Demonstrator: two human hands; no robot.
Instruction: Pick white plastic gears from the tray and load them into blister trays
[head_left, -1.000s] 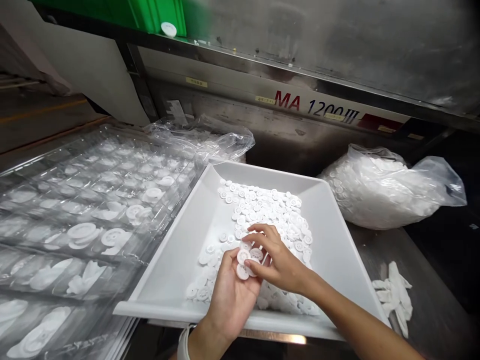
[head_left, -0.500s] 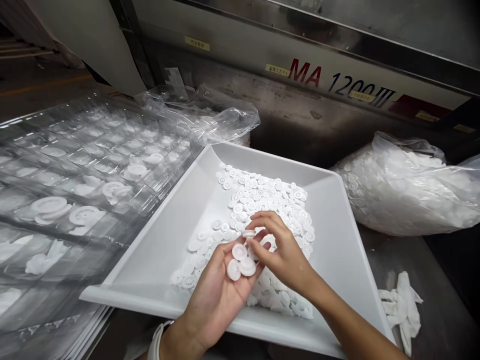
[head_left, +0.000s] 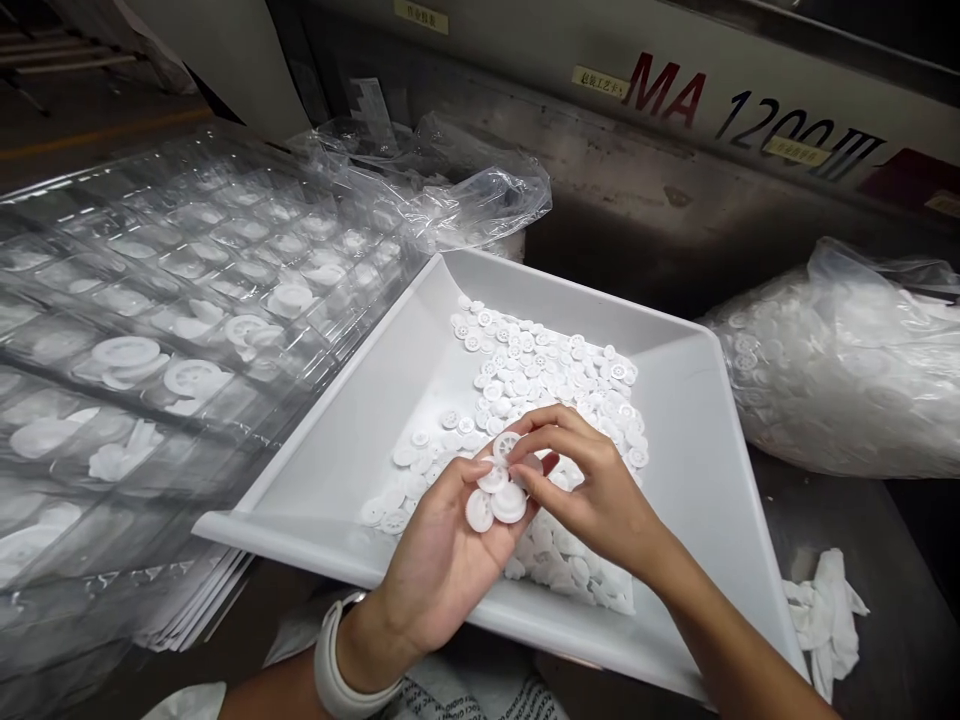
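Observation:
My left hand (head_left: 442, 555) is palm up over the near edge of a white tray (head_left: 675, 460), cupping a few small white plastic discs (head_left: 495, 500) on its fingers. My right hand (head_left: 592, 490) reaches in from the right and pinches one white disc (head_left: 506, 446) at the left hand's fingertips. A heap of many such white discs (head_left: 547, 385) lies in the tray beneath and beyond both hands. A white band sits on my left wrist (head_left: 334, 665).
Stacked clear blister trays (head_left: 150, 320) holding white parts fill the left. A crumpled clear bag (head_left: 450, 190) lies behind the tray. A clear bag full of white parts (head_left: 847, 370) sits at the right. White gloves (head_left: 829, 615) lie at lower right. A machine panel marked MA 1200 (head_left: 750, 110) runs behind.
The view has tilted down and nearer. My right fingers have closed on a disc at the left hand's fingertips; the left hand keeps its discs.

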